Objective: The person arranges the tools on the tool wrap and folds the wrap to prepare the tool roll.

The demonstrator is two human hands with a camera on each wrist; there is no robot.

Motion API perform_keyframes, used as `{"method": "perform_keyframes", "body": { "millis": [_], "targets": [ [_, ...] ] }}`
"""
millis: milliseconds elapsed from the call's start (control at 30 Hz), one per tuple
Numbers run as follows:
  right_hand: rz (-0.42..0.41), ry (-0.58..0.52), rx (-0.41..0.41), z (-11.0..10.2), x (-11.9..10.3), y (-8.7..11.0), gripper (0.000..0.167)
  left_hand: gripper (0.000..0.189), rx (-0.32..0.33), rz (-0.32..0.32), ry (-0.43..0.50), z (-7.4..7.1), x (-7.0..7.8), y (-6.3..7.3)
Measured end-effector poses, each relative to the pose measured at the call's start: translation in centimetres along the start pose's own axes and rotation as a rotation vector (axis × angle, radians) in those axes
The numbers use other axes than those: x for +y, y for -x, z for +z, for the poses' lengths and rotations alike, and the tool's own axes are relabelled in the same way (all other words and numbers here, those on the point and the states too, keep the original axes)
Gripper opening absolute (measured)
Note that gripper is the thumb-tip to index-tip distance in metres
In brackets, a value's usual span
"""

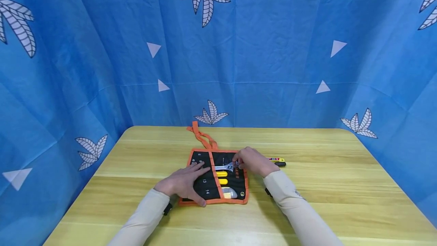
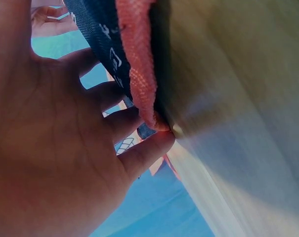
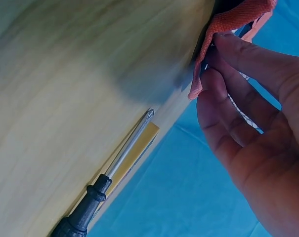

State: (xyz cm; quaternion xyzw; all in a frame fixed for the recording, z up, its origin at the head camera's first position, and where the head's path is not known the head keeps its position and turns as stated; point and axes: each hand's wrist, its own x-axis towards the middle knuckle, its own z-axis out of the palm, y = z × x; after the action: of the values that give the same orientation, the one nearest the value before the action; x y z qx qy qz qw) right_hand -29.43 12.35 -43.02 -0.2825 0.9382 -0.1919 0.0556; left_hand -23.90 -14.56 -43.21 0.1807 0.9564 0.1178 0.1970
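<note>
A black tool roll with orange trim [image 1: 240,183] lies unfolded on the table, numbers printed on its left half. My left hand [image 1: 186,181] rests spread on that half, its thumb at the near edge; the left wrist view shows its fingers [image 2: 144,153] against the roll's border. In the right half's pockets sit a silver adjustable wrench [image 1: 223,167], two yellow handles [image 1: 222,181] and a clear-and-yellow tool [image 1: 228,193]. With curled fingers, my right hand [image 1: 254,161] pinches the wrench's head end. The right wrist view hides the pinched part behind the orange border [image 3: 203,54].
Right of the roll lie a black-handled Phillips screwdriver [image 3: 92,200] and a flat yellow tool [image 3: 134,153], side by side. Orange ties [image 1: 205,137] stretch from the roll toward the table's back edge. A blue curtain [image 1: 273,48] hangs behind the wooden table [image 1: 341,185].
</note>
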Motion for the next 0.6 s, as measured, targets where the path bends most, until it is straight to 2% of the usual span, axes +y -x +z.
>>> {"method": "perform_keyframes", "body": {
  "millis": [600],
  "targets": [
    [0.019, -0.011, 0.003, -0.06, -0.34, 0.07, 0.023, 0.112, -0.003, 0.008, -0.008, -0.08, 0.07, -0.05]
  ]
}}
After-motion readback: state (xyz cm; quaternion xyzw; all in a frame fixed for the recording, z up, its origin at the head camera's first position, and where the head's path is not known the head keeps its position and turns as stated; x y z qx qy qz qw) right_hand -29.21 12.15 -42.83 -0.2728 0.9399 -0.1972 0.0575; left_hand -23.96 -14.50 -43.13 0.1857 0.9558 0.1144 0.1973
